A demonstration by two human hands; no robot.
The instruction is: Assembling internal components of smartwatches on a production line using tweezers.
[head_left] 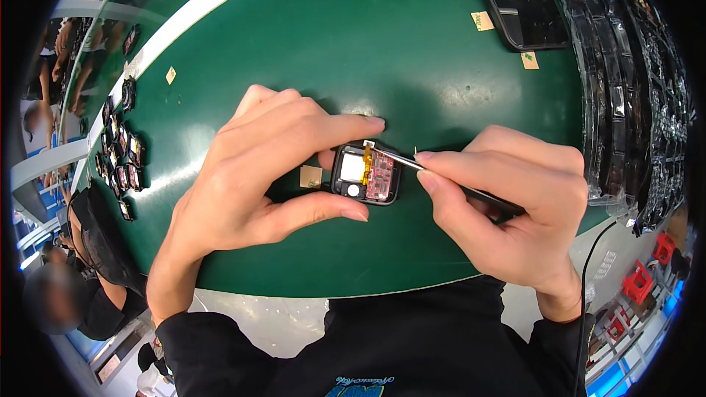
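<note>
A small black square device case (396, 190), like an opened smartwatch body, lies on the green table in front of me. Inside it show a white block, a red circuit board, a yellow flex strip and a round white part. My left hand (246, 173) steadies the case from the left, index finger along its far edge and thumb at its near edge. Between the fingers of my right hand (518, 202) is a pair of tweezers (397, 156), dark at the handle. Their metal tip reaches the top of the flex strip, by a small white piece.
Several small black devices (121, 154) cluster at the left edge. A dark phone-like slab (518, 0) lies at the far right, beside stacked black trays in clear plastic (621, 81). Tan paper squares (311, 176) dot the green table (353, 44). Another person (95, 272) sits at left.
</note>
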